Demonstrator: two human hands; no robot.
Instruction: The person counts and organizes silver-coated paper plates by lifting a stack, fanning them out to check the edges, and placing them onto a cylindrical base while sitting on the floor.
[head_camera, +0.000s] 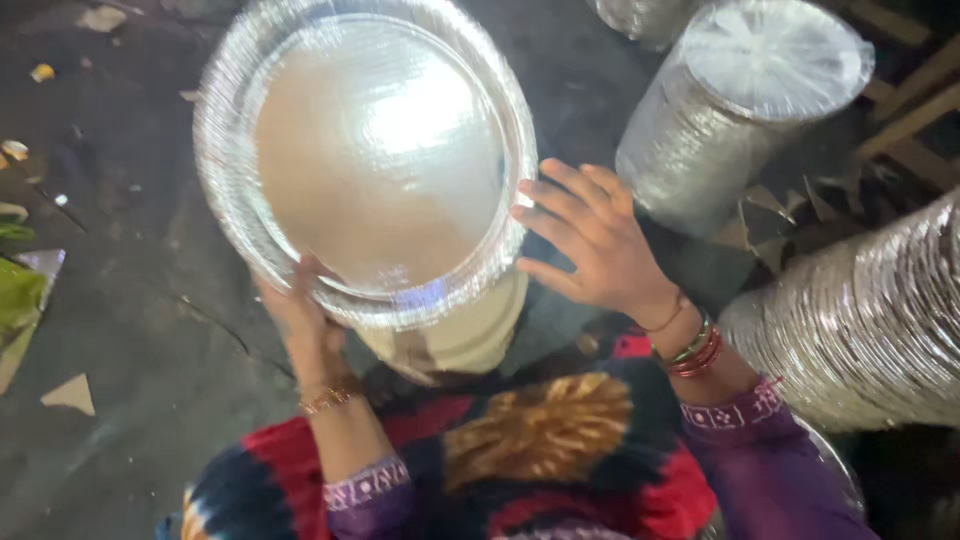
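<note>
Round silver foil plate (365, 150), gripped at near rim by left hand (300, 310); right hand (590, 240) open, touching right rim.

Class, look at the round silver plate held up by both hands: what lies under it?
Under the silver plate, a pale, cream-coloured stack shows at its lower edge, between the left hand and right hand. The plate covers the rest.

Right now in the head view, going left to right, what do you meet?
Green scrap at the floor's left edge → left hand → silver foil plate → right hand → upright wrapped stack of foil plates → lying wrapped stack at the right edge.
</note>
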